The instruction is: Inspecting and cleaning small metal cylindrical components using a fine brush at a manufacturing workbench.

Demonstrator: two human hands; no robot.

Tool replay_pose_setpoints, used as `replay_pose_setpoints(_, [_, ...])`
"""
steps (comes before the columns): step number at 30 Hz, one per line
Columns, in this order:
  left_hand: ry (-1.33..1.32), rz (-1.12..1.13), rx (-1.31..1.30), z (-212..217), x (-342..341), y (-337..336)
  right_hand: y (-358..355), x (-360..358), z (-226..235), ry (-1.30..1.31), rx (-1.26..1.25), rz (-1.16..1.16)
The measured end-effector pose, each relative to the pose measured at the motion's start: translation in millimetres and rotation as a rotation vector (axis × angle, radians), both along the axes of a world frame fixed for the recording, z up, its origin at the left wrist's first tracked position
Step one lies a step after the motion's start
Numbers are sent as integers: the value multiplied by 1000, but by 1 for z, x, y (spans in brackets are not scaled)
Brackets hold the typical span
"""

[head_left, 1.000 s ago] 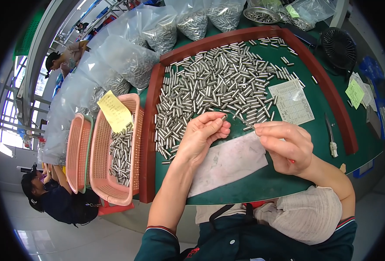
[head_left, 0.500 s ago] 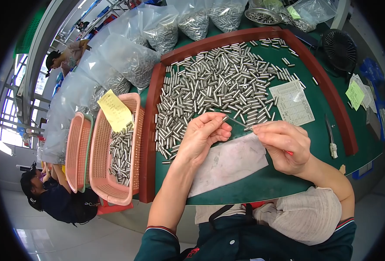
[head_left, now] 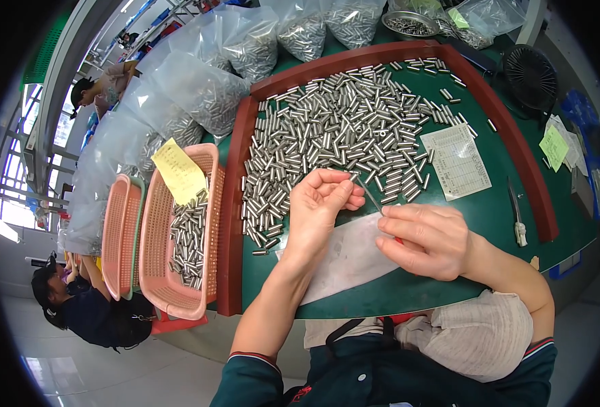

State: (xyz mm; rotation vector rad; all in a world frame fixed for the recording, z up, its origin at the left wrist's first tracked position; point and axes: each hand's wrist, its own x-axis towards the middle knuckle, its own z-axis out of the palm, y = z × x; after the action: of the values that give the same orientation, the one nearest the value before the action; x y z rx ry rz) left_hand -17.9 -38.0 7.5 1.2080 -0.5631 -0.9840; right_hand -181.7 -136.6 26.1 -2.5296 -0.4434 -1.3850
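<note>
My left hand (head_left: pixel 319 207) pinches a small metal pin (head_left: pixel 353 177) between thumb and forefinger, mostly covered by the fingertips. A thin metal rod (head_left: pixel 369 192) slants from my right hand (head_left: pixel 427 241) up to that pin. A bit of red at its rear end shows between my right fingers, which are closed around it. Whether the tip is inside the pin or just touching it, I cannot tell. Both hands are above a stained white cloth (head_left: pixel 344 261). Beyond them, many short shiny metal pins (head_left: pixel 334 129) lie spread on the green tabletop (head_left: pixel 476 237).
A dark red wooden frame (head_left: pixel 496 108) borders the pins. Pink baskets (head_left: pixel 152 271) stand left, one holding pins under a yellow note. Filled plastic bags (head_left: pixel 211 95) line the back. A printed sheet (head_left: pixel 457 163), a pointed tool (head_left: pixel 517 217) and a black fan (head_left: pixel 527 78) are at right.
My right hand has turned and shifted left and slightly down, so the rod now slants more steeply. My left hand has moved slightly up, still pinching the pin.
</note>
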Motion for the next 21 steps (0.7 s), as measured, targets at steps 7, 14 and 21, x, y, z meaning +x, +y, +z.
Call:
replay_pose_setpoints(7, [-50,162,-90,2,16,0,1,-14,19,10,139,95])
replay_pose_setpoints(14, [-141,-16,40,-2,10,-1,-3,-9,12,-88,415,-70])
replay_pose_setpoints(21, [-105,-78,75,-4,11,-3,-4,-7,8,-46,521,-111])
